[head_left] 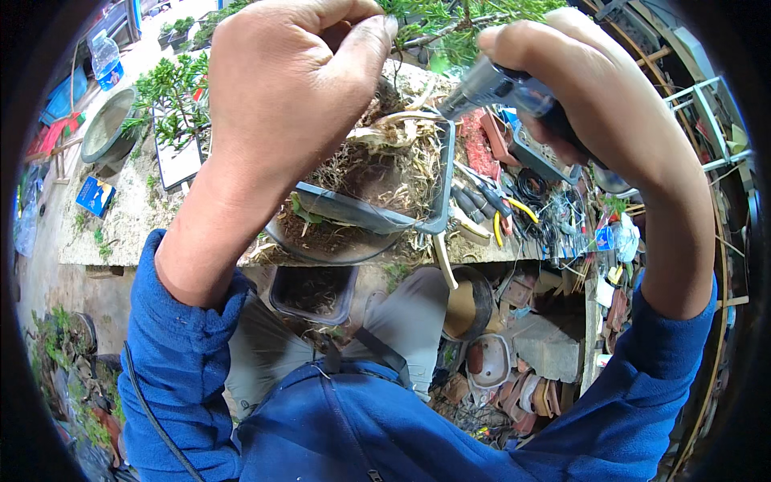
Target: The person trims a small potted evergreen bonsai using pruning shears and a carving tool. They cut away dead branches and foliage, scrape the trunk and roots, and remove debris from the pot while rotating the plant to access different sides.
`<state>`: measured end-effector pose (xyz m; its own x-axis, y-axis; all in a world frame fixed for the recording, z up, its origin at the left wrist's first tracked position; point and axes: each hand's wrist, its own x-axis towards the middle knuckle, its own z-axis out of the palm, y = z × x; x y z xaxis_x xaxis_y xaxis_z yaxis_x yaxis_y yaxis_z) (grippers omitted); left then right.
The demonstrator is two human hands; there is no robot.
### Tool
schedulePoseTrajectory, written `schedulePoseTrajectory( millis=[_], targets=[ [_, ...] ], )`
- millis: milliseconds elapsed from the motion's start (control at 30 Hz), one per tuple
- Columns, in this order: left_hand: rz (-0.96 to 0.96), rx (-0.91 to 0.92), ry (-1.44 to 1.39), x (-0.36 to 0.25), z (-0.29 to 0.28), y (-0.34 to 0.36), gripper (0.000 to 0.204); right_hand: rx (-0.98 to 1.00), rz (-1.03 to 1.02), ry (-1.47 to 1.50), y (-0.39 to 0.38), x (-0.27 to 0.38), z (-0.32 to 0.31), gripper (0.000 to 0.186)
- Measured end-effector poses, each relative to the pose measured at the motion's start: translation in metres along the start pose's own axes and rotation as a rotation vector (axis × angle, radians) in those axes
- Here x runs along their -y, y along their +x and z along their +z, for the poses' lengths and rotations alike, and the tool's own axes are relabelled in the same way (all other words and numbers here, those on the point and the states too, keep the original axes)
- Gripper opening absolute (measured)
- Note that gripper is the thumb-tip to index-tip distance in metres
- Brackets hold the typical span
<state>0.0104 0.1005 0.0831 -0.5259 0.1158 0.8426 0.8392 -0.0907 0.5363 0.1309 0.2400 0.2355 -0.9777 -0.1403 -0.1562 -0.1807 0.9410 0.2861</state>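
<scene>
- Leftward: grey basin (pixel 108 128), blue box (pixel 95 195) on counter (pixel 169 233).
- Left hand (pixel 293 88) curled, blocking view; cannot tell its hold.
- Centre: grey pot (pixel 361 212) of roots (pixel 393 132), conifer foliage (pixel 459 46) beyond.
- Right hand (pixel 582 88) wrapped round silver-black tool (pixel 496 90), tip toward pot.
- Farther right: pliers (pixel 522 210), black cable (pixel 530 187).

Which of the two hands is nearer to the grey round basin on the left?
Left. The left hand is to the right of the basin, apart from it; the right hand, closed around a tool, is much farther to the right.
</scene>
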Motion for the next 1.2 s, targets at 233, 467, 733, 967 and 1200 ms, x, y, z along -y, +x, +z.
schedulePoseTrajectory(
  millis=[233, 467, 733, 967, 1200],
  targets=[
    [0.0, -0.013, -0.068, 0.006, -0.001, 0.001, 0.005, -0.068, -0.122, -0.102, -0.004, 0.002, 0.003, 0.042],
    [-0.133, 0.061, -0.128, -0.005, -0.01, 0.003, 0.005, -0.213, -0.27, -0.191, -0.003, 0.016, -0.003, 0.031],
    [-0.035, 0.029, -0.161, 0.016, 0.0, 0.001, 0.005, -0.3, -0.273, 0.112, -0.007, -0.024, 0.023, 0.026],
    [0.247, 0.217, -0.003, 0.002, -0.017, -0.024, 0.009, -0.089, 0.509, 0.821, -0.077, -0.019, 0.047, 0.059],
    [0.324, 0.352, 0.431, -0.005, 0.009, -0.033, 0.005, -0.242, 0.569, 1.265, -0.118, -0.004, 0.155, 0.055]
  ],
)
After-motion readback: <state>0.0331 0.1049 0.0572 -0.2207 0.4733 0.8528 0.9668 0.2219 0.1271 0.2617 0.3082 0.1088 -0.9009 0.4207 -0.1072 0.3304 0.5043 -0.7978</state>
